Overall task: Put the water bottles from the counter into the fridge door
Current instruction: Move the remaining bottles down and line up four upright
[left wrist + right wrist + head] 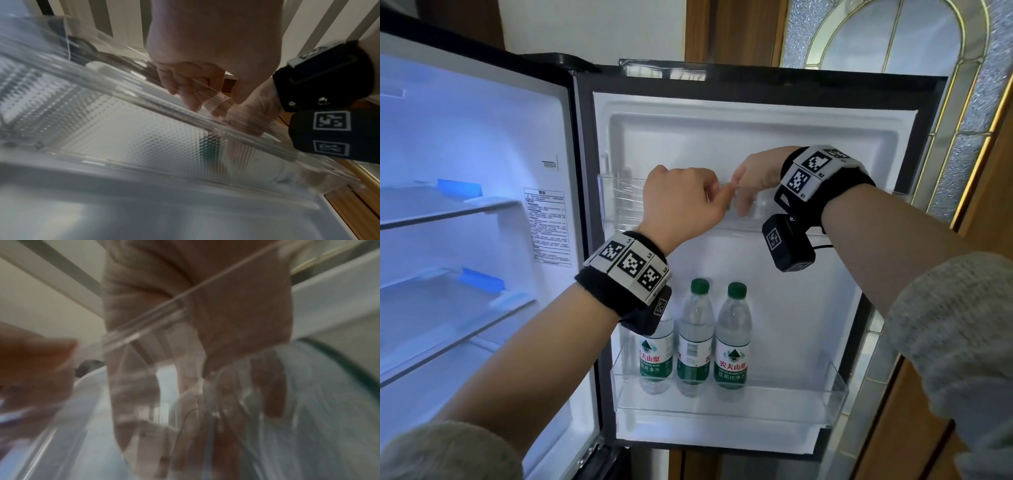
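Note:
Three green-capped water bottles (695,339) stand at the left of the lower clear door shelf (791,401). Both hands are at the upper clear door shelf (619,198). My left hand (681,202) is curled, and in the left wrist view its fingers (191,84) hook over the shelf rim (123,95). My right hand (750,185) reaches over the rim, its fingers (267,386) pointing fairly straight down inside the shelf. They rest on a clear water bottle (329,394) with a green label edge. The view is blurred, so no grip on it shows.
The fridge interior (465,171) on the left is lit, with bare shelves (448,212). The open fridge door (756,137) faces me. A wooden frame with patterned glass (962,102) stands to the right of the door.

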Available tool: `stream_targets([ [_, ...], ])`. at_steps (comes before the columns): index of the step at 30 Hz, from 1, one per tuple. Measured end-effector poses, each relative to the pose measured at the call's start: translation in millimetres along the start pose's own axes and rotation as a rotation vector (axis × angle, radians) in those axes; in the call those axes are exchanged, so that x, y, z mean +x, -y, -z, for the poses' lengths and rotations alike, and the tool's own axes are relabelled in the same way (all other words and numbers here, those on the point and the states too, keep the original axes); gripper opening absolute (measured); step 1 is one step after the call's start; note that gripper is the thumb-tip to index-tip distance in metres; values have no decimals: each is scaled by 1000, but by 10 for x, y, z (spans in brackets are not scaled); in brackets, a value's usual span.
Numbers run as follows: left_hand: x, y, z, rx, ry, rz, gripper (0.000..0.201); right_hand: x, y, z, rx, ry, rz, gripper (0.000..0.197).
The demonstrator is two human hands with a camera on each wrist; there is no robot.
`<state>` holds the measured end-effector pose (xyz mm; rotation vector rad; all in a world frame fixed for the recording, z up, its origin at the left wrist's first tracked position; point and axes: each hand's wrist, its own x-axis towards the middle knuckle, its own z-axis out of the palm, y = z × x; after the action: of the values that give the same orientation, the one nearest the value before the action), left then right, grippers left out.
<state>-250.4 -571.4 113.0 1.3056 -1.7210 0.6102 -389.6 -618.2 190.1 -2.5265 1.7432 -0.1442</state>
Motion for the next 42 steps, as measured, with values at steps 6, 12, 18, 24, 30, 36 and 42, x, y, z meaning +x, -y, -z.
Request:
stream_targets([
  [6, 3, 17, -17, 6, -5, -5, 46, -111, 25, -28, 126, -178, -35, 31],
  [12, -9, 20, -1, -1, -6, 10, 42, -139, 11, -64, 170, -462, -2, 24],
  [18, -9, 5, -7, -2, 14, 34, 44, -226, -24, -24, 228, -946, 44, 34],
  [24, -14, 5, -10, -24, 14, 51, 44, -386, -34, 216, 760, -1376, 87, 20],
  [30, -45, -17, 23, -62, 8, 35, 49, -491, -28, 309, 1349, -1494, 142, 17],
  [36, -83, -53, 93, -215, -1, 54, 74, -608, 38, 423, 1675, -1524, 224, 17],
  [42, -42, -121, 181, -539, -58, 171, 92, -733, 132, 428, 1866, -1366, 144, 30],
])
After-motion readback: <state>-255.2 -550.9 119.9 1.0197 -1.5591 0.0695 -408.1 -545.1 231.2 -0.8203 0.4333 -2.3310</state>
